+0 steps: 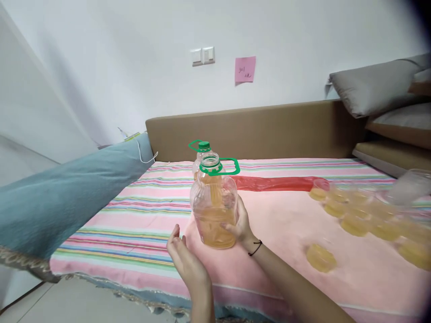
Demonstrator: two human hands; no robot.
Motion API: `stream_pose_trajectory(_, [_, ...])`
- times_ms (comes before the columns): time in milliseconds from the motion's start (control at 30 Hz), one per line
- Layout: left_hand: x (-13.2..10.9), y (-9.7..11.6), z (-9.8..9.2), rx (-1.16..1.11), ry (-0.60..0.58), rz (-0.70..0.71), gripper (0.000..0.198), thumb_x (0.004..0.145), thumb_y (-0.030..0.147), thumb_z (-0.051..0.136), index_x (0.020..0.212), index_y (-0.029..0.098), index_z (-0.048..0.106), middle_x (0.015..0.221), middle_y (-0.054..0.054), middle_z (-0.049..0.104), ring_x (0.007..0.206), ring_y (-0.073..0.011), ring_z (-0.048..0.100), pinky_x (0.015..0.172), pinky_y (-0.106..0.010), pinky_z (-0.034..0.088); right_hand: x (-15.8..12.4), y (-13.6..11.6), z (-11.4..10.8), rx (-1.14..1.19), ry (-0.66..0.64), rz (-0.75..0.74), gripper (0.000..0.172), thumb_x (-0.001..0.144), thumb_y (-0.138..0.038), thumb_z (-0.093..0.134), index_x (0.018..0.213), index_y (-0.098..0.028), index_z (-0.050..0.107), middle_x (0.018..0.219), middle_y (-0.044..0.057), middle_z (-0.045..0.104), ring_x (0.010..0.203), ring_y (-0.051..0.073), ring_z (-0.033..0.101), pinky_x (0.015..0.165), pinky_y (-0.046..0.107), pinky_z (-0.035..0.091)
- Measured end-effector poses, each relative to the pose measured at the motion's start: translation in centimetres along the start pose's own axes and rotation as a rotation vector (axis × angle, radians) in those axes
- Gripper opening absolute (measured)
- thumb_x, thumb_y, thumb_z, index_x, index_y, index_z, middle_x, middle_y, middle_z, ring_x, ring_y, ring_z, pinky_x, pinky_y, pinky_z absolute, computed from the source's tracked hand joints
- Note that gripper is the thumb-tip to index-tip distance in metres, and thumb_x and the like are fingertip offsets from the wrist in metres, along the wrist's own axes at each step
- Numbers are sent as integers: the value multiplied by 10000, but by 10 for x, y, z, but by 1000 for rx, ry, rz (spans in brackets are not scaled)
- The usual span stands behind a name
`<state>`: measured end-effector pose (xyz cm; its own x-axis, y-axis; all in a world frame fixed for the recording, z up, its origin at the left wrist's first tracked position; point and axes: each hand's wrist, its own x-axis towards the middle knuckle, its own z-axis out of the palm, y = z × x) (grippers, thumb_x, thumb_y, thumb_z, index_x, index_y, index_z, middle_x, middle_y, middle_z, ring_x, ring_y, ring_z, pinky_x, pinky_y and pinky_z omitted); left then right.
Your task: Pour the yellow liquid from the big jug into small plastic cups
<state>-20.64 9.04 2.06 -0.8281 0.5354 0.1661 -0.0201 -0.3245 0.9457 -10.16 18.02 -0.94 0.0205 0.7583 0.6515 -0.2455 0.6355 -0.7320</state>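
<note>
A clear plastic jug (pixel 213 211) part full of amber liquid stands in front of me, its mouth uncapped and a green ring handle at its neck. My right hand (pixel 240 224) grips its right side, thumb in front and fingers behind. Just left of the jug's base, my left hand (pixel 188 258) is open with bent fingers and holds nothing. Behind the jug, largely hidden by it, is a second jug (pixel 202 154) with a green cap. To the right, a clear cup (pixel 321 258) of yellowish liquid sits apart on the pink cloth (pixel 276 229).
Several blurred cups (pixel 355 224) of the same liquid cluster at right, near a stack of clear cups (pixel 412 188). A red plastic strip (pixel 276 183) lies behind. The striped bed cover (pixel 141 215) meets a brown backrest (pixel 252 134); grey cushions (pixel 377 85) pile up at right.
</note>
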Motion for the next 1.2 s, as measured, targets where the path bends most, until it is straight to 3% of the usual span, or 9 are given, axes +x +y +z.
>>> stream_pose_trajectory(133, [0, -1, 2, -1, 23, -55, 417, 937, 518, 402, 1192, 219, 541, 1403, -78, 484, 1322, -240, 443, 1140, -444, 313, 5, 23, 12, 13, -29, 14, 961, 582, -597, 798, 1381, -246, 394, 1292, 117, 548, 1222, 338, 515, 1071, 537, 382])
stream_pose_trajectory(233, [-1, 2, 1, 2, 38, -68, 353, 933, 474, 430, 1151, 222, 550, 1373, -72, 508, 1325, -238, 443, 1141, -447, 314, 5, 27, 16, 42, -22, 53, 969, 605, -639, 763, 1400, -257, 362, 1319, 114, 539, 1212, 324, 528, 1068, 519, 393])
stream_pose_trajectory(333, [-5, 6, 0, 4, 56, 40, 223, 912, 388, 508, 1058, 229, 562, 1317, -58, 553, 1309, -225, 457, 1142, -444, 307, 5, 20, 15, 34, -64, 105, 965, 647, -626, 746, 1433, -271, 314, 1323, 102, 547, 1209, 299, 539, 1056, 496, 414])
stream_pose_trajectory(433, [-11, 9, 1, -50, 51, 176, 137, 901, 339, 535, 974, 225, 562, 1183, -47, 611, 1211, -216, 537, 1096, -431, 370, 4, 10, 10, -26, -116, 146, 967, 676, -570, 763, 1460, -267, 285, 1414, 114, 487, 1315, 295, 460, 1107, 508, 355])
stream_pose_trajectory(600, [-25, 3, 9, -71, -146, 288, 154, 885, 324, 572, 990, 212, 593, 1010, -39, 634, 993, -195, 620, 935, -374, 488, -4, -24, -16, -222, -115, 173, 959, 730, -527, 748, 1496, -264, 234, 1561, 134, 313, 1452, 277, 265, 1171, 534, 236])
stream_pose_trajectory(767, [-39, -6, 15, 5, -326, 397, 127, 864, 321, 604, 919, 207, 621, 902, -24, 648, 869, -179, 632, 844, -330, 500, -6, -101, -80, -443, -70, 77, 446, 908, -477, 555, 1319, -303, 545, 1518, 68, 426, 1412, 247, 354, 1165, 514, 265])
stream_pose_trajectory(900, [-54, -9, 22, 145, -503, 416, 160, 822, 349, 650, 756, 206, 624, 647, 18, 630, 643, -156, 612, 690, -276, 484, -16, -152, -153, -618, -14, 51, 329, 938, -480, 496, 1143, -299, 680, 1415, 54, 553, 1337, 250, 458, 1139, 518, 307])
stream_pose_trajectory(1067, [-86, -7, 39, 215, -816, 357, 266, 796, 391, 666, 621, 205, 591, 527, 25, 586, 546, -145, 580, 605, -252, 450, -55, -162, -244, -737, 154, 165, 327, 915, -501, 515, 1008, -269, 725, 1275, 68, 656, 1246, 252, 544, 1128, 500, 323])
stream_pose_trajectory(1200, [-115, -6, 57, 207, -1006, 189, 330, 794, 418, 661, 575, 203, 540, 516, 20, 563, 516, -139, 545, 557, -246, 424, -85, -148, -287, -697, 234, 306, 322, 852, -512, 581, 949, -229, 701, 1090, 102, 726, 1066, 254, 654, 1004, 486, 459])
